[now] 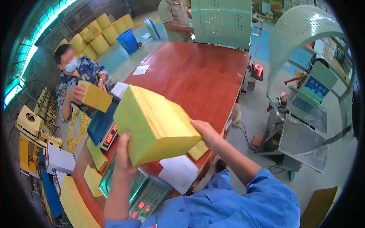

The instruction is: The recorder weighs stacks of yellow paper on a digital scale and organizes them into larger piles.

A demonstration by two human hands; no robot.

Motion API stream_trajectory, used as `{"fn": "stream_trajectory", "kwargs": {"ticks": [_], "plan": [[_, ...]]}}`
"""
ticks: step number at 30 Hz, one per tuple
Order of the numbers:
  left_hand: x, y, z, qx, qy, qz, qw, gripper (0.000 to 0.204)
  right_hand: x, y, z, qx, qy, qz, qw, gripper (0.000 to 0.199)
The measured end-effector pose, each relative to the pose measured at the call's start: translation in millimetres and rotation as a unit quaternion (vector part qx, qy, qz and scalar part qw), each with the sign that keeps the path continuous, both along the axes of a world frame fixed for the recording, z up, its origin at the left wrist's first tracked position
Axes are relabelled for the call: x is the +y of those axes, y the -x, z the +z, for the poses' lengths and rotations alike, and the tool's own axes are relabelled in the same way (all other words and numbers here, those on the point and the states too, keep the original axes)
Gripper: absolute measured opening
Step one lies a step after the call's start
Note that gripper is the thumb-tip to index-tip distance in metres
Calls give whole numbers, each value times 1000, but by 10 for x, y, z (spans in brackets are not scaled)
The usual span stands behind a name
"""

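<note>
Holding a thick yellow stack [156,123] above the green scale [125,182], the left hand [122,156] and right hand [205,133] clamp its opposite ends, fingers closed. Weighing seems underway; lowering it squarely onto the scale looks next.

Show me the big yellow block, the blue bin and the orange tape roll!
Big yellow rectangular stack [154,121], head view, on its broad top face.
Blue plastic bin [128,41], head view, on its side wall.
Orange tape roll [258,70], head view, on its outer side.
</note>
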State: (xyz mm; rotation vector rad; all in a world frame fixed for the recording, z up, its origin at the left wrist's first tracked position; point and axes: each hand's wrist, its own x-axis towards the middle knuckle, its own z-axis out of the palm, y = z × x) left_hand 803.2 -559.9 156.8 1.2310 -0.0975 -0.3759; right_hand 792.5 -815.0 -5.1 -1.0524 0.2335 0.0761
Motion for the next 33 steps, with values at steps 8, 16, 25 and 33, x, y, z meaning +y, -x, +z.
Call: {"fn": "stream_trajectory", "kwargs": {"ticks": [8,16,25,33], "plan": [[-1839,-1215,-571,99,27,-26,994,57,-1821,-1165,-289,51,66,9,996,45],[-2949,-2066,-640,-192,-115,99,970,71,-2793,-1869,-464,28,234,-90,968,33],[-2798,-2072,-255,-661,-446,-172,579,64,-2174,-599,-332,-132,499,-130,847,15],[-2924,-2380,-397,-696,-484,-115,517,77,-1881,-1291,-386,-127,604,-116,778,26]]}}
